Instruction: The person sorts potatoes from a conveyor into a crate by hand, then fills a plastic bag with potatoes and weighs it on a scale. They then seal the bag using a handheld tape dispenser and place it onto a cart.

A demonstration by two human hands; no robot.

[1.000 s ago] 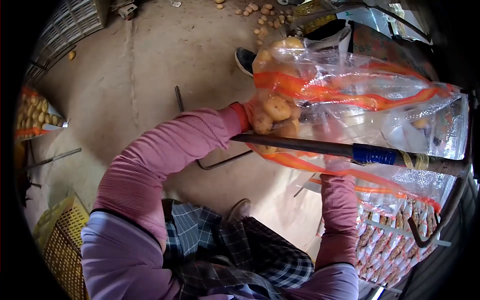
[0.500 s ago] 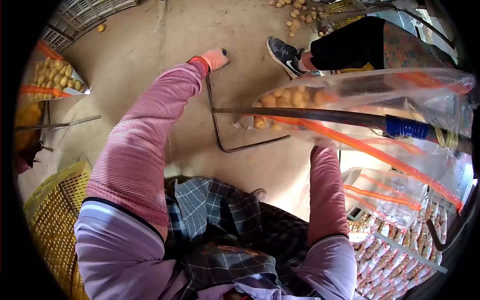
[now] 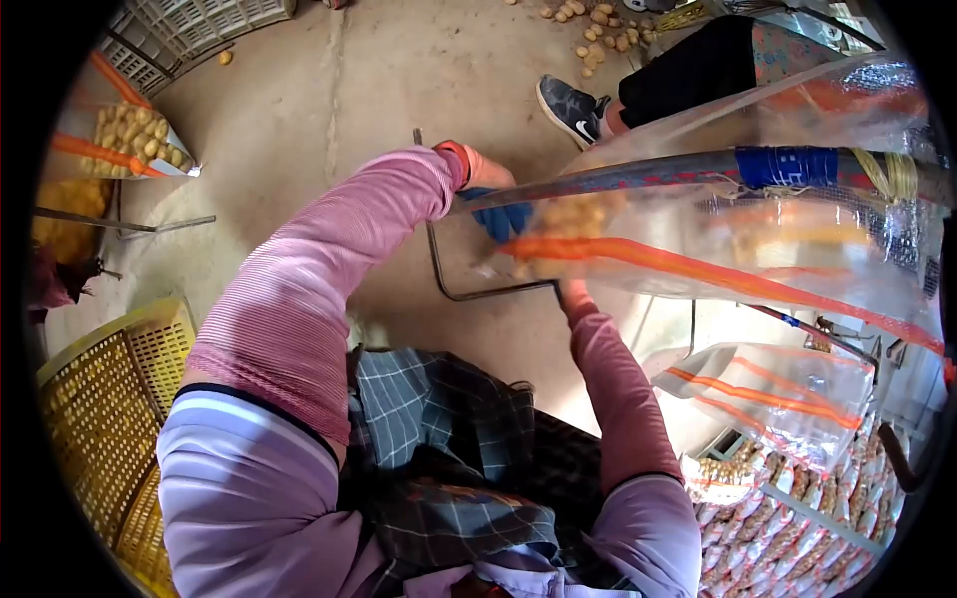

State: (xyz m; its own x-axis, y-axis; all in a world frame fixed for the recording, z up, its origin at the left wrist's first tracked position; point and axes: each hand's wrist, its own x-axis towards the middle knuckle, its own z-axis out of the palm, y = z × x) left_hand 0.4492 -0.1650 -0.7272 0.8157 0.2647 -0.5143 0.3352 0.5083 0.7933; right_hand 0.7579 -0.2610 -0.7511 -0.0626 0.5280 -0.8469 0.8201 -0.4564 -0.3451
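Clear plastic bag with orange stripes; potatoes bunched inside its left end. At that end, left hand, blue over fingers, partly curled, grip unclear. Under same end, right hand, mostly hidden, openness and hold unclear. Across bag, metal pole with blue tape. Above bag, another person's dark shoe. Well left of bag, yellow crate.

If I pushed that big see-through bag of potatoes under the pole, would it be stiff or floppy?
The big bag would probably be floppy, because its thin clear sides hang in folds. The end with the potatoes might feel heavier and lumpy, since they are bunched there. They look roundish, so they may roll about inside.
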